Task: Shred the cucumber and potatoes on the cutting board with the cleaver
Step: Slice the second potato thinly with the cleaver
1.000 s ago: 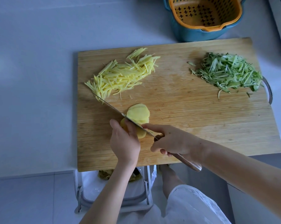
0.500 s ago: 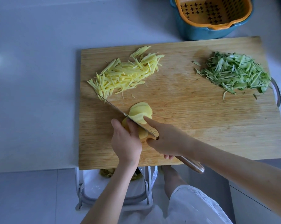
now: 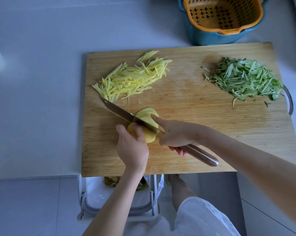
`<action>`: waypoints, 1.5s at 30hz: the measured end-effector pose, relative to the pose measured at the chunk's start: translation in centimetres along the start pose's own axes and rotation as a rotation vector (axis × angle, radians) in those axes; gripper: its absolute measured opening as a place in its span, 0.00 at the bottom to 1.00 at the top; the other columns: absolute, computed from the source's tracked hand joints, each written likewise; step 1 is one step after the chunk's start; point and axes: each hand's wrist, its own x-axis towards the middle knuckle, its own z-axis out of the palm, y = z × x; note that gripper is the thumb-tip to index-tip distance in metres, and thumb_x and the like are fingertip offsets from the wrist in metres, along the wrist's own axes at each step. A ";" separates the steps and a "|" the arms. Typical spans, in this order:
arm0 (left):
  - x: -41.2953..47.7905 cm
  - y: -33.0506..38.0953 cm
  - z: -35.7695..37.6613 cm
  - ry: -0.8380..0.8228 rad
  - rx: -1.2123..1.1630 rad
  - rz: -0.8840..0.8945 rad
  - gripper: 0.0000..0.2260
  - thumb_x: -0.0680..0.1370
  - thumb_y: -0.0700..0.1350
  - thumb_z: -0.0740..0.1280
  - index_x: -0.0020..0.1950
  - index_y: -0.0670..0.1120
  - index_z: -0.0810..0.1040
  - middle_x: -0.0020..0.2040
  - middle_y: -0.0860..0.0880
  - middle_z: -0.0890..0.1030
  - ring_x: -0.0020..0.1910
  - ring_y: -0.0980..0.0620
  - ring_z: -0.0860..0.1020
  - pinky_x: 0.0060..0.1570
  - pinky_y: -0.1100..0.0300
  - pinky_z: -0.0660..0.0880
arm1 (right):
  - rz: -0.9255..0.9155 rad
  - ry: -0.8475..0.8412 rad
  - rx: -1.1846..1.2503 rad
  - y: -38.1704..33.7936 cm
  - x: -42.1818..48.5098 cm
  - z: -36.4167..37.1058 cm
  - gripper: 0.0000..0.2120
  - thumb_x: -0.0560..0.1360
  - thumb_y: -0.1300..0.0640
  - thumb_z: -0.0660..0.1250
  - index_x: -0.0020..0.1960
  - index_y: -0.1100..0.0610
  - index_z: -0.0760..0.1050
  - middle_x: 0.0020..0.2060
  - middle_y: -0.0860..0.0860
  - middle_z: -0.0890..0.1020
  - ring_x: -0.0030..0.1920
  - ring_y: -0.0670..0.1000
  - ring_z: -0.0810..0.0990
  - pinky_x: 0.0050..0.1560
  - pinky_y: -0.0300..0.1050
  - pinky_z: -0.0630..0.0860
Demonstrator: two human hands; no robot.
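On the cutting board [image 3: 194, 133], cucumber shreds [image 3: 245, 80] and potato shreds [image 3: 132, 79] are piled apart. The cleaver [image 3: 120, 113], gripped by the right hand [image 3: 177, 133], is set into the potato [image 3: 149, 137], which is held by the curled left hand [image 3: 132, 147]. That hand could be nicked if the potato rolls.

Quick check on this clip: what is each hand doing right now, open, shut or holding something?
Left hand: holds the potato on the cutting board, fingers curled over it.
Right hand: grips the cleaver by its handle.
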 end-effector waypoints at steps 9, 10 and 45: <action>0.0 -0.2 0.0 0.003 0.024 0.038 0.09 0.82 0.47 0.58 0.47 0.43 0.61 0.35 0.47 0.72 0.36 0.39 0.76 0.26 0.59 0.55 | -0.277 0.452 -0.449 1.2 -1.0 3.4 0.10 0.79 0.59 0.54 0.39 0.52 0.66 0.28 0.47 0.68 0.28 0.49 0.65 0.27 0.44 0.62; 0.0 -0.3 0.0 0.001 0.029 0.045 0.09 0.82 0.47 0.58 0.47 0.43 0.61 0.35 0.47 0.72 0.34 0.40 0.75 0.26 0.62 0.54 | -0.283 0.473 -0.466 1.3 -1.0 3.7 0.13 0.79 0.58 0.54 0.36 0.52 0.62 0.27 0.47 0.66 0.28 0.51 0.65 0.26 0.43 0.60; 0.1 -0.7 0.0 -0.044 -0.019 0.023 0.08 0.82 0.47 0.57 0.47 0.45 0.61 0.33 0.46 0.73 0.33 0.38 0.76 0.27 0.58 0.56 | -0.146 0.445 -0.632 -0.4 -1.4 4.0 0.11 0.77 0.62 0.56 0.36 0.57 0.67 0.29 0.50 0.68 0.33 0.55 0.71 0.27 0.42 0.63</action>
